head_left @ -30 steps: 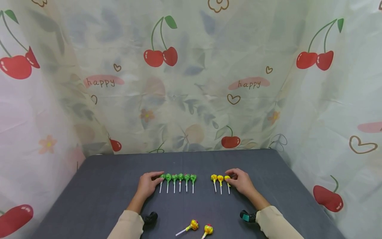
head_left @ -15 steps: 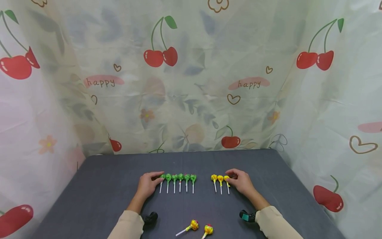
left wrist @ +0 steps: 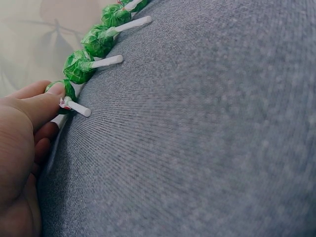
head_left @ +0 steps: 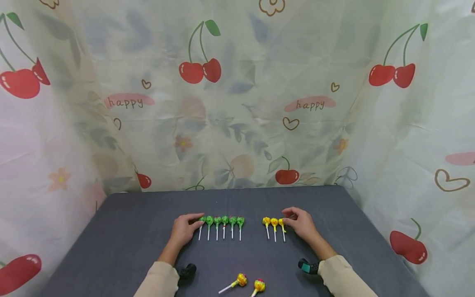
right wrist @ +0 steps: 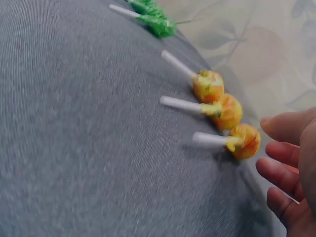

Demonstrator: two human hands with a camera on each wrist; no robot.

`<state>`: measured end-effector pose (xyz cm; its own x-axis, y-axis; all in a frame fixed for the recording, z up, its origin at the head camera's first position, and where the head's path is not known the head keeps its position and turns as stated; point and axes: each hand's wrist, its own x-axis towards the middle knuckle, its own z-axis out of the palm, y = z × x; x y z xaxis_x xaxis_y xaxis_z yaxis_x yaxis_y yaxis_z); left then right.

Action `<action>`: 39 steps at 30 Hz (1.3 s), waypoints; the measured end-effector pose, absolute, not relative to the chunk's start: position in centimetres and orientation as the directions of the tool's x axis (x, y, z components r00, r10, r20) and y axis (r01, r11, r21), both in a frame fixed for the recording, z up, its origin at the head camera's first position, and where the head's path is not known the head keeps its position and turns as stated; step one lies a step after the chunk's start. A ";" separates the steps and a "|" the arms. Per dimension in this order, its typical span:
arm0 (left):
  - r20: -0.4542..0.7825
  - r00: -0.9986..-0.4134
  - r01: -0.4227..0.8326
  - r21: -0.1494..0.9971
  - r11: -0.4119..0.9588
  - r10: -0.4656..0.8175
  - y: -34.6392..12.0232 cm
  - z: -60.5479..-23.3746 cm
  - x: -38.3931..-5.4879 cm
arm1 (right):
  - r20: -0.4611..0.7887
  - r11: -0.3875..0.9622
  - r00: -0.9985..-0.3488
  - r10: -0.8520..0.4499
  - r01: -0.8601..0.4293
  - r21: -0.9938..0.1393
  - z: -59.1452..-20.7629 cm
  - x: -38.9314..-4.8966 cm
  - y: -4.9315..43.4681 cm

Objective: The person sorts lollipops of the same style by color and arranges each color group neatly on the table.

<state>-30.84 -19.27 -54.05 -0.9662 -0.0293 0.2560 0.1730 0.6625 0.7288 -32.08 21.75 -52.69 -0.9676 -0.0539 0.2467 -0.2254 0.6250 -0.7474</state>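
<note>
On the dark grey cloth lies a row of several green-wrapped lollipops (head_left: pixel 217 221), white sticks toward me. My left hand (head_left: pixel 182 231) pinches the head of the leftmost green lollipop (left wrist: pixel 69 88) between thumb and fingers. To the right, three yellow-wrapped lollipops (head_left: pixel 274 222) lie side by side, their sticks also toward me. My right hand (head_left: pixel 303 227) is just right of the rightmost yellow lollipop (right wrist: pixel 246 141). In the right wrist view its thumb and loosely bent fingers stand apart from that candy and hold nothing.
Two more yellow lollipops, one slanted (head_left: pixel 241 279) and one cut off by the frame edge (head_left: pixel 259 285), lie near the front. Black bands are on both wrists. A cherry-printed curtain (head_left: pixel 237 123) rises behind the table (head_left: pixel 156 206) and along its sides.
The rightmost yellow lollipop has shifted slightly left toward its neighbours. My right hand has then released it and drawn back a little. The left hand has stayed in place.
</note>
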 end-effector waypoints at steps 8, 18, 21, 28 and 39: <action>0.256 -0.966 0.172 0.722 0.670 -0.028 -19.2 -54.0 -30.8 | 0.276 0.604 -0.959 -0.068 -0.260 -0.753 -50.6 -30.9 20.0; 0.246 -0.969 0.162 0.726 0.668 -0.033 -19.1 -54.2 -30.9 | 0.356 0.504 -0.915 -0.192 -0.403 -0.764 -49.1 -28.3 16.5; 0.247 -0.968 0.162 0.727 0.667 -0.034 -19.1 -54.2 -30.9 | 0.351 0.481 -0.895 -0.276 -0.445 -0.756 -49.1 -27.3 15.9; 0.250 -0.968 0.170 0.724 0.669 -0.025 -19.2 -54.2 -30.9 | 0.268 0.426 -0.863 -0.429 -0.454 -0.783 -49.6 -25.0 15.2; 0.248 -0.968 0.161 0.722 0.673 -0.034 -19.2 -53.9 -30.7 | 0.208 0.363 -0.759 -0.617 -0.510 -0.780 -51.6 -21.9 15.4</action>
<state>-30.73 -19.18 -53.91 -0.9680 -0.0342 0.2485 0.1615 0.6730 0.7218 -21.95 15.39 -51.64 -0.7585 -0.6175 0.2082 -0.5098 0.3632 -0.7799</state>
